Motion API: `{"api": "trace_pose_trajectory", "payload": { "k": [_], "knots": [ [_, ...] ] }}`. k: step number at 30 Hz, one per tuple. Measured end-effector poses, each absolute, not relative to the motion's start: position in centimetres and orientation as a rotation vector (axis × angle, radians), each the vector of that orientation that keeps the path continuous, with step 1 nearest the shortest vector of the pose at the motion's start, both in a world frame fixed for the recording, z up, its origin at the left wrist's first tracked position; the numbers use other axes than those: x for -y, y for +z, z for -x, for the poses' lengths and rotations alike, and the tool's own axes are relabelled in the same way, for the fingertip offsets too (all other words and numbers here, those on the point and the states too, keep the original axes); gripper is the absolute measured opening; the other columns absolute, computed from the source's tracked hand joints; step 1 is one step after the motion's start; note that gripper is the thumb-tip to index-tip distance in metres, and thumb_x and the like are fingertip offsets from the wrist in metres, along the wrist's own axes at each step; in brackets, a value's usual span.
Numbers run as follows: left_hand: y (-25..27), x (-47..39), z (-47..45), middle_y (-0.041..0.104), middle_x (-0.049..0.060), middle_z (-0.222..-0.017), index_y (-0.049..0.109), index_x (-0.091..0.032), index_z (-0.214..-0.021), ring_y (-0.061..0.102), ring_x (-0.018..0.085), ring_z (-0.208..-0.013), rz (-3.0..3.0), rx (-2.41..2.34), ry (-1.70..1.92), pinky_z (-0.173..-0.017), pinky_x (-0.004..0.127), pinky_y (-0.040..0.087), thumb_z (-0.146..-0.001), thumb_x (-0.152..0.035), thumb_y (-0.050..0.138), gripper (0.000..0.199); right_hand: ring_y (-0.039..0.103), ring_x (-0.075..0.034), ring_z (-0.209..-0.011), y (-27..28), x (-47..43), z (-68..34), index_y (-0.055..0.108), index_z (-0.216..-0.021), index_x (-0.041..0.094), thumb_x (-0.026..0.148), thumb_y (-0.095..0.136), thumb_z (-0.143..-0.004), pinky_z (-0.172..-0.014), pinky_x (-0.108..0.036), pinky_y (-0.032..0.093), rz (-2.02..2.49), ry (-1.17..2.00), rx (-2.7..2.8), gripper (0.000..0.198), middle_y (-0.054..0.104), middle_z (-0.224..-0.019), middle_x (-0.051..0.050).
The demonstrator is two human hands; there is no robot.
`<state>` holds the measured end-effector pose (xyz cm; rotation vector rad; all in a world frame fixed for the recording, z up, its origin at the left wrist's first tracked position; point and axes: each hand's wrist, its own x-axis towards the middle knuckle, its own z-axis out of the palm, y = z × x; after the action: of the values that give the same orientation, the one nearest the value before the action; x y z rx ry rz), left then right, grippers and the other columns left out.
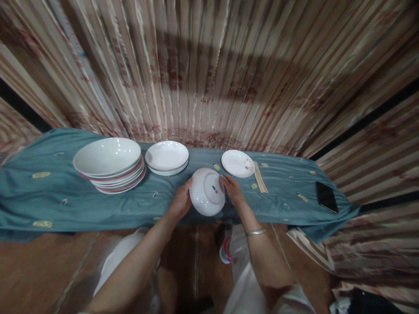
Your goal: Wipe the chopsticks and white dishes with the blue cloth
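Between my two hands a white plate [203, 198] is held tilted, its underside with a foot ring and a small red and dark mark facing me. My left hand [182, 199] grips its left rim; my right hand [232, 190] grips the right rim. The fingers behind the plate are partly hidden. Behind and to the left is a short stack of white plates [166, 156]. Farther left rises a taller stack of large white bowls or deep plates [108, 157], some with reddish rims. A plate with a floral print [237, 163] lies behind my right hand.
Light wooden chopsticks [260, 178] lie right of the floral plate. A dark phone [326, 197] rests near the right end of the blue-green tablecloth [124, 213]. Pleated curtains [209, 78] hang close behind the table, with dark bars at both sides.
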<state>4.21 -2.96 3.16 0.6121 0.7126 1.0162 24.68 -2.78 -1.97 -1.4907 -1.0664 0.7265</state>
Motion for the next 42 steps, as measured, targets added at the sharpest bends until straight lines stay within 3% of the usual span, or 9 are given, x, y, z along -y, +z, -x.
{"api": "trace_pose_trajectory", "payload": {
  "k": [4,10,27,36,42],
  "knots": [
    [2.8,3.1,-4.3,0.064,0.001,-0.056,0.069,-0.01,-0.071,0.054,0.012,-0.052,-0.586,-0.751,0.968,-0.056,0.025,0.042,-0.058,-0.044,0.083,0.039,0.065,-0.024,-0.095,-1.6,2.8,-24.7,0.072,-0.096,0.02,0.05,0.066,-0.072,-0.091,-0.043,0.05,1.515,0.846,1.034,0.04,0.074,-0.102,-0.006],
    [2.9,2.8,-3.9,0.068,0.002,-0.062,0.071,-0.01,-0.075,0.057,0.012,-0.054,-0.557,-0.716,0.958,-0.057,0.024,0.043,-0.059,-0.041,0.085,0.038,0.066,-0.024,-0.09,-1.1,3.0,-24.6,0.074,-0.094,0.021,0.052,0.068,-0.069,-0.09,-0.044,0.052,1.509,0.839,1.038,0.04,0.075,-0.096,-0.005],
    [3.1,1.6,-3.6,0.075,0.008,-0.078,0.069,-0.012,-0.086,0.069,0.02,-0.083,-0.484,-0.732,1.091,-0.077,0.026,0.055,-0.08,-0.029,0.069,0.018,0.066,-0.027,-0.096,-0.6,4.0,-23.6,0.073,-0.095,0.02,0.065,0.059,-0.074,-0.089,-0.045,0.053,1.472,0.816,1.023,0.052,0.074,-0.092,-0.006],
    [3.5,1.7,-3.4,0.075,0.009,-0.084,0.069,-0.013,-0.088,0.068,0.023,-0.096,-0.504,-0.696,1.091,-0.084,0.03,0.054,-0.076,-0.03,0.072,0.021,0.065,-0.025,-0.1,-0.5,5.0,-23.3,0.073,-0.097,0.025,0.065,0.055,-0.078,-0.096,-0.046,0.048,1.498,0.785,1.109,0.048,0.074,-0.098,-0.003],
    [2.9,1.5,-3.6,0.075,0.008,-0.082,0.069,-0.012,-0.087,0.069,0.022,-0.092,-0.52,-0.678,1.099,-0.083,0.031,0.054,-0.071,-0.031,0.077,0.026,0.066,-0.026,-0.093,0.0,5.6,-22.9,0.072,-0.093,0.024,0.059,0.05,-0.083,-0.09,-0.044,0.05,1.599,0.729,1.263,0.042,0.074,-0.092,-0.004]
  ]
}}
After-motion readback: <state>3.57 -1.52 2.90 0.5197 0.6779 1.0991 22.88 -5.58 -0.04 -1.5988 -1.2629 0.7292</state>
